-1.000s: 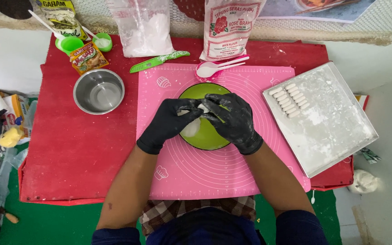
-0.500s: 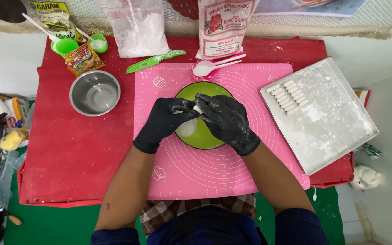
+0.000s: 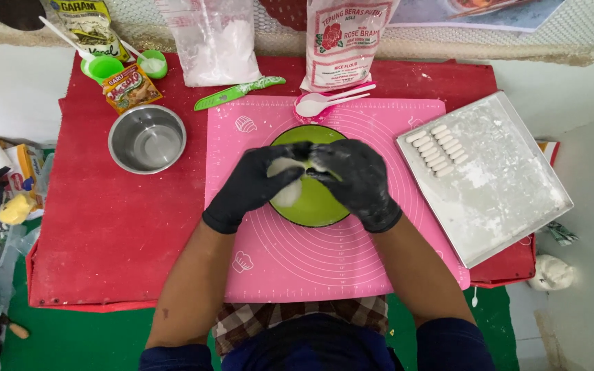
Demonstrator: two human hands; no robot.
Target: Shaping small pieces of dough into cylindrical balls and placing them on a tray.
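Both my hands wear black gloves and meet over a green bowl [image 3: 317,206] in the middle of a pink silicone mat [image 3: 324,254]. My left hand [image 3: 256,184] cups a lump of white dough [image 3: 287,185] over the bowl. My right hand [image 3: 352,180] pinches at the same dough from the right side with its fingertips. Much of the dough is hidden under the gloves.
A floured metal tray [image 3: 496,185] with several small white dough sticks [image 3: 438,148] lies right. An empty steel bowl [image 3: 147,139] sits left on the red table [image 3: 104,233]. At the back: flour bags [image 3: 342,41], a green knife [image 3: 238,93], white spoons [image 3: 324,102], small green cups [image 3: 104,67].
My hands stay over the green bowl and keep working the dough; the fingers shift slightly. The camera view has drifted a little.
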